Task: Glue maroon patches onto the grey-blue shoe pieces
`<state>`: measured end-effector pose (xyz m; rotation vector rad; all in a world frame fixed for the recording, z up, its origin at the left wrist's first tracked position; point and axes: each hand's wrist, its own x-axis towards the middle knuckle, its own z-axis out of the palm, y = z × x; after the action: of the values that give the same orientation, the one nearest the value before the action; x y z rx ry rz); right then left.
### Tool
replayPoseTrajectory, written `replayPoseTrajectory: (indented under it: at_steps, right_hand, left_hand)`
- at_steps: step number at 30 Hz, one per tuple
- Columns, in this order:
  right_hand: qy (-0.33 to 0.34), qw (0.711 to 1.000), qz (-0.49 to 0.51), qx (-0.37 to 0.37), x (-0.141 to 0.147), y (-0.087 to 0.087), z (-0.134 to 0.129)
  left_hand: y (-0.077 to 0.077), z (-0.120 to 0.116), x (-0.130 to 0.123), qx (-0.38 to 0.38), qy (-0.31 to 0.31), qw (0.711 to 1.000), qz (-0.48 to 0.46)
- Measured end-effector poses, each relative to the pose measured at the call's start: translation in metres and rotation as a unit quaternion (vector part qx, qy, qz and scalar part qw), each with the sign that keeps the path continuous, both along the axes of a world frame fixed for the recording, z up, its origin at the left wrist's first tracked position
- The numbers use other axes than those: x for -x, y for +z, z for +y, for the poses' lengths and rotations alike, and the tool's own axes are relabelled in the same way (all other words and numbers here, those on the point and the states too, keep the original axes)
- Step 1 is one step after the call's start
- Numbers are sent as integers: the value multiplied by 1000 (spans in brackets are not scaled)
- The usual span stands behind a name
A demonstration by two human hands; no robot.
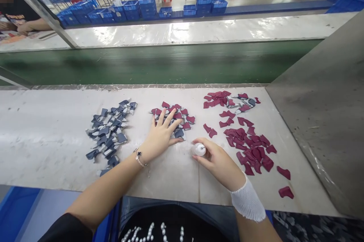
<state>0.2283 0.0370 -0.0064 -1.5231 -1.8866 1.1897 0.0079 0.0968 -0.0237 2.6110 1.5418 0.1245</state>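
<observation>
Bench top (48,151): smooth white coated sheet, glossy, scuffed. Belt (159,64): green, matt, looks rubbery. Side panel (318,102), right of frame: dull grey metal, scratched. Maroon pieces (251,155): smooth, matt, maybe synthetic leather, can't confirm. Navy pieces (104,131): same matt finish, some with pale grey backing. Round white thing (199,149): glossy, probably plastic. Wrist wrap (247,200): white knit cloth, rough. Bracelet (139,157): shiny metal. Crates (127,10), top of frame: blue plastic, ribbed.
</observation>
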Motion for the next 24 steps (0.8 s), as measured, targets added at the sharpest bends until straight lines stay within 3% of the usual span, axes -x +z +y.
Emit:
replayPoseTrajectory:
  at_steps: [3, 5, 7, 10, 14, 17, 21, 24]
  right_hand:
    - [2, 1000, 4, 13, -4, -6, 3]
    - [-2, 1000, 9, 17, -8, -9, 1]
    - [-12, 1000, 15, 19, -14, -9, -5]
    - [-64, 995, 62, 49, -23, -2, -20]
    - [-149, 978, 117, 88, -33, 14, -38]
    - [-153, 982, 86, 66, -38, 19, -41]
    - [-116, 990, 68, 29, -35, 23, -37]
    - [-98, 991, 89, 35, -29, 30, -35]
  left_hand:
    - [12, 7, 2, -3, 39, 999, 8]
    - [25, -2, 16, 1, 67, 998, 12]
    - [37, -25, 43, 10, 119, 993, 25]
    - [49, -73, 96, 59, 285, 955, 53]
    - [47, -125, 146, 177, 322, 930, 6]
    - [35, -139, 147, 186, 317, 929, -49]
    - [20, -133, 123, 164, 321, 927, -105]
    - [14, -124, 109, 177, 260, 933, -175]
